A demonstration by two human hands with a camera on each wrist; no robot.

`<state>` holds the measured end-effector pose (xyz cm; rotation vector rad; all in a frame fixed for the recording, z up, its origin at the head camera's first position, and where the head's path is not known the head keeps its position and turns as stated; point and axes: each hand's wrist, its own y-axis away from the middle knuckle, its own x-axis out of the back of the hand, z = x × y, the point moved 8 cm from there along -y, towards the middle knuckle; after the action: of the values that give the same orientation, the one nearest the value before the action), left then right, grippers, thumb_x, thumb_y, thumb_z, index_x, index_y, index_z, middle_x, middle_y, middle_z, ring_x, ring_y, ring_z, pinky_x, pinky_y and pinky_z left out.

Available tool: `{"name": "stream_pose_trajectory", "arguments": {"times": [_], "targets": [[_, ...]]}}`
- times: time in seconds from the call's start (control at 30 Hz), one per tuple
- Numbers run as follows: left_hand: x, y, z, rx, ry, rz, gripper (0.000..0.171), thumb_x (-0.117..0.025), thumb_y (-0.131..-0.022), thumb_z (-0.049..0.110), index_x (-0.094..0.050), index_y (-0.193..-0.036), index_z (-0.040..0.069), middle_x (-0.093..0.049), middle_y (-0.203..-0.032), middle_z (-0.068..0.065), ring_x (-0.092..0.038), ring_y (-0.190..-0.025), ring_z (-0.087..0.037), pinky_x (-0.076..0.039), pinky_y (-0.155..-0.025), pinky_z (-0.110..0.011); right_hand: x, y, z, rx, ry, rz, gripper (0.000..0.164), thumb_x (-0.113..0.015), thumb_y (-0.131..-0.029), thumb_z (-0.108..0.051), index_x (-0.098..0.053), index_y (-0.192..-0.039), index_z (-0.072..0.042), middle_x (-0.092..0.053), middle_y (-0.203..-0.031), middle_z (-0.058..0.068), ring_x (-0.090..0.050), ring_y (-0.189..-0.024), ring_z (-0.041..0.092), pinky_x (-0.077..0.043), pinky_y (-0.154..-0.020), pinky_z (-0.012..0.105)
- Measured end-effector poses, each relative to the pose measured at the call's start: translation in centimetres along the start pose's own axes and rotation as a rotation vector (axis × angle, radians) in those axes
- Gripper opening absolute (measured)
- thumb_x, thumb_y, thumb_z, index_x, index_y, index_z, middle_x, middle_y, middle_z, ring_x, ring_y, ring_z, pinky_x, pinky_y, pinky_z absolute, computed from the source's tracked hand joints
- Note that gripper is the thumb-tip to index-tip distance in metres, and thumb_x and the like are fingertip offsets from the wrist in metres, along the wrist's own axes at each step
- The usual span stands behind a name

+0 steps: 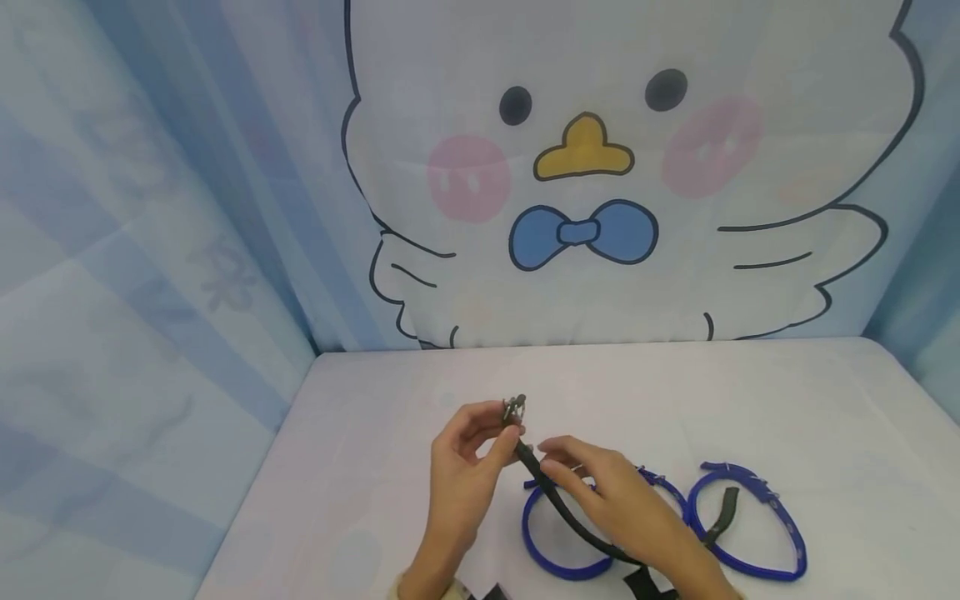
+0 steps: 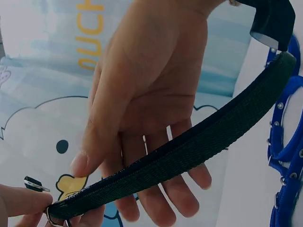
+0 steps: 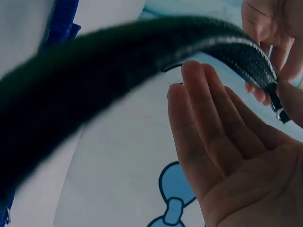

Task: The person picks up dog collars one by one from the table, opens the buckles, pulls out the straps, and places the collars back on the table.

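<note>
Should the left hand (image 1: 457,475), its grip pinched near the silvery metal buckle (image 1: 514,410), loosen, the dark green woven strap (image 2: 203,143) could slip onto the blue studded loops (image 1: 799,550) beneath; the right hand's (image 1: 611,496) grip is parted, apparently offering little support; raised above the pale surface (image 1: 360,467) near 5 o'clock, the strap points its buckle towards 11, its bowed long axis running towards 4 or 5.

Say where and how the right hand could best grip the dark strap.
Probably the dark strap just below its buckle, pinched across the strap's flat faces from the right: the left hand holds the buckle end, while this flat span slopes down largely uncovered beside the right hand.
</note>
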<state>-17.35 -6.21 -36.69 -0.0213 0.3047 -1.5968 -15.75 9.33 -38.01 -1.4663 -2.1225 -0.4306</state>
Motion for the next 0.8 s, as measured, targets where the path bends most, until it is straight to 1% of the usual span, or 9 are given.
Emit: {"name": "stream_pose_trajectory", "arguments": {"times": [0.1, 0.17, 0.27, 0.37, 0.5, 0.63, 0.8], "targets": [[0.0, 0.0, 0.0, -0.006, -0.007, 0.005, 0.027, -0.068, -0.09, -0.002, -0.062, -0.117, -0.002, -0.065, -0.112, -0.021, -0.068, -0.098, -0.022, -0.061, -0.08, -0.038, -1.2, -0.3, -0.5, 0.05, -0.019, -0.059, 0.043, -0.046, -0.104, -0.044, -0.063, -0.125, -0.01, -0.071, -0.097, -0.008, -0.068, -0.089, 0.009, -0.058, -0.076, 0.03], [0.1, 0.0, 0.0, -0.012, -0.014, 0.017, 0.026, -0.069, -0.091, 0.0, -0.062, -0.116, -0.003, -0.065, -0.111, -0.022, -0.069, -0.096, -0.022, -0.062, -0.08, -0.037, -1.5, -0.4, -0.6, 0.071, -0.024, -0.069, 0.039, -0.049, -0.104, -0.04, -0.064, -0.123, -0.009, -0.068, -0.087, -0.012, -0.065, -0.08, 0.004, -0.055, -0.07, 0.025], [0.4, -0.1, 0.0, -0.012, -0.04, 0.046, 0.024, -0.071, -0.09, 0.004, -0.064, -0.112, -0.003, -0.067, -0.109, -0.022, -0.072, -0.093, -0.022, -0.062, -0.079, -0.035, -1.7, -0.5, -0.8, 0.083, -0.028, -0.064, 0.033, -0.053, -0.103, -0.037, -0.066, -0.116, -0.01, -0.065, -0.079, -0.013, -0.061, -0.072, 0.001, -0.052, -0.063, 0.022], [1.1, -0.3, -0.1, -0.007, -0.11, 0.091, 0.021, -0.076, -0.088, 0.01, -0.069, -0.106, 0.002, -0.071, -0.105, -0.016, -0.073, -0.09, -0.021, -0.062, -0.078, -0.033, -1.7, -0.7, -0.8, 0.091, -0.024, -0.058, 0.029, -0.055, -0.102, -0.036, -0.067, -0.109, -0.011, -0.064, -0.078, -0.012, -0.059, -0.069, 0.0, -0.05, -0.059, 0.022], [1.9, -0.5, 0.0, -0.013, -0.182, 0.142, 0.016, -0.08, -0.084, 0.015, -0.074, -0.098, 0.009, -0.075, -0.097, -0.006, -0.073, -0.09, -0.02, -0.061, -0.079, -0.031, -1.8, -0.7, -0.8, 0.097, -0.018, -0.058, 0.027, -0.057, -0.101, -0.035, -0.067, -0.108, -0.011, -0.067, -0.082, -0.01, -0.059, -0.071, 0.0, -0.051, -0.06, 0.021], [2.4, -0.5, 0.3, -0.035, -0.193, 0.171, 0.015, -0.082, -0.082, 0.018, -0.077, -0.095, 0.011, -0.076, -0.094, -0.003, -0.073, -0.091, -0.019, -0.062, -0.079, -0.032, -1.9, -0.8, -0.8, 0.106, -0.004, -0.05, 0.027, -0.058, -0.1, -0.036, -0.067, -0.109, -0.013, -0.07, -0.086, -0.009, -0.063, -0.076, 0.0, -0.054, -0.064, 0.021], [2.9, -0.5, 0.8, -0.081, -0.19, 0.207, 0.017, -0.081, -0.083, 0.017, -0.078, -0.099, 0.01, -0.076, -0.094, -0.003, -0.074, -0.088, -0.019, -0.062, -0.078, -0.032, -1.8, -0.9, -0.7, 0.119, 0.007, -0.041, 0.027, -0.058, -0.099, -0.039, -0.068, -0.105, -0.014, -0.071, -0.088, -0.007, -0.064, -0.077, 0.0, -0.055, -0.066, 0.021]]}}
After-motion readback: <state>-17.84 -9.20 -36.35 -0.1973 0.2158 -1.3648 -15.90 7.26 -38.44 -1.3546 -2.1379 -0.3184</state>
